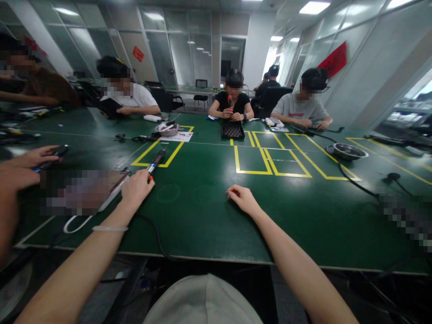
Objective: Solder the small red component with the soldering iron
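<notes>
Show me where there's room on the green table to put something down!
The table looks bare between the left hand and right hand, and between the right arm, yellow tape and black cord. It's crowded near the screwdriver and white strap, and around the paper and left bowl.

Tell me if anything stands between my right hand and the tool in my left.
Nothing visible stands in the way: between the right hand and the screwdriver-like tool, only the green tabletop shows. The left hand holds the tool by its near end.
</notes>
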Demonstrator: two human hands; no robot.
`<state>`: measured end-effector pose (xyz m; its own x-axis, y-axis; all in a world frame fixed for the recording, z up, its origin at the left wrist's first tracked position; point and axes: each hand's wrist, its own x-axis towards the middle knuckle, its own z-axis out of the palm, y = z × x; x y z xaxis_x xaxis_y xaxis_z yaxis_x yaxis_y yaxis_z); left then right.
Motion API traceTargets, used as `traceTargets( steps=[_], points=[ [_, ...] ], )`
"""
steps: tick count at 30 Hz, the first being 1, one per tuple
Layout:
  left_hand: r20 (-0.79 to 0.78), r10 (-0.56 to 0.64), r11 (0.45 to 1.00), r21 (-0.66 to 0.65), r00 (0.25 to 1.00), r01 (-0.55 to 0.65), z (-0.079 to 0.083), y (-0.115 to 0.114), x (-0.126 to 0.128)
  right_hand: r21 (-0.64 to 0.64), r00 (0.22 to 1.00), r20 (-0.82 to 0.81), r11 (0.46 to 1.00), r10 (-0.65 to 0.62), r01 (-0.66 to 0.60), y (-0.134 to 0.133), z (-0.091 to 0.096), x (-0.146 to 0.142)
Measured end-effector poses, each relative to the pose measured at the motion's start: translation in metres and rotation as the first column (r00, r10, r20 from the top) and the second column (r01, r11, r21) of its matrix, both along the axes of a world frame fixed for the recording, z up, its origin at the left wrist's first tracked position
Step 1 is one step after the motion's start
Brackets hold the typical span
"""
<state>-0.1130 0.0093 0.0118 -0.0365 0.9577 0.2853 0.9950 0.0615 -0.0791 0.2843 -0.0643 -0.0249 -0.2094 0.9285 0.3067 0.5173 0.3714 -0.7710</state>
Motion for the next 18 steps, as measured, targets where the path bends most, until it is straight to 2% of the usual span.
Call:
traceTargets(
  steps=[6, 9, 11, 13, 15, 16, 18],
  points=[
    [0.047, 0.056, 0.998, 0.024, 0.997, -0.057, 0.004, -0.005, 0.003, -0.008, 1.0, -0.004, 1.0, 0.006, -0.006, 0.001, -0.002, 0.0],
    [0.187, -0.007, 0.989, 0.149, 0.982, -0.021, 0.002, -0.003, 0.0, -0.011, 1.0, 0.002, 1.0, -0.001, 0.001, 0.0, 0.0, -0.001],
    [0.343, -0.085, 0.979, 0.201, 0.936, 0.015, 0.0, 0.0, 0.003, -0.011, 1.0, -0.001, 1.0, -0.002, 0.002, -0.001, 0.001, -0.001],
    [0.541, -0.196, 0.977, 0.183, 0.818, 0.113, 0.0, 0.001, 0.015, -0.01, 1.0, -0.014, 1.0, 0.0, 0.0, -0.002, 0.003, -0.001],
    [0.735, -0.275, 0.956, 0.138, 0.619, 0.26, 0.001, -0.001, 0.038, -0.013, 0.999, -0.041, 1.0, 0.008, -0.009, -0.002, 0.003, -0.001],
    [0.812, -0.282, 0.935, 0.113, 0.511, 0.337, 0.002, -0.005, 0.054, -0.019, 0.998, -0.06, 1.0, 0.011, -0.012, -0.003, 0.003, -0.001],
    [0.919, -0.208, 0.889, 0.035, 0.335, 0.456, 0.005, -0.015, 0.09, -0.046, 0.994, -0.108, 0.999, 0.015, -0.02, -0.002, 0.002, -0.001]
  ],
)
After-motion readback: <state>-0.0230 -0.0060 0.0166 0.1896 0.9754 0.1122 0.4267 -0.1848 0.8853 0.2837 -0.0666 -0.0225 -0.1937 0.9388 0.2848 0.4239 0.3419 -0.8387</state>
